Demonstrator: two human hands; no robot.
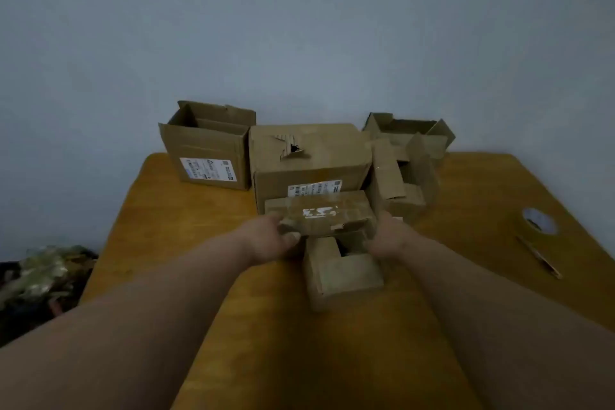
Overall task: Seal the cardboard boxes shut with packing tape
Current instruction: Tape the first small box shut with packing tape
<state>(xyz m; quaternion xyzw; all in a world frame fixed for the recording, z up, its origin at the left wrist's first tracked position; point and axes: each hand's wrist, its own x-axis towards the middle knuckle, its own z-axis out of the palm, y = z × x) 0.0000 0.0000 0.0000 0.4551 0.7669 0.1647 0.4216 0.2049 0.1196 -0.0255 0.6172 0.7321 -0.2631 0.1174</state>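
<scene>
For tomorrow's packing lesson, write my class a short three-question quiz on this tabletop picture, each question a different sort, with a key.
1. True or false: the tape roll is in a hand.
2. Which hands hold the small flat box? A) left only B) right only C) both
3. Fill in: the tall box at the back left has its top flaps ____.

Key: 1. False; it lies on the table, to the right. 2. C; the left hand and right hand have a grip on its ends. 3. Open.
</scene>
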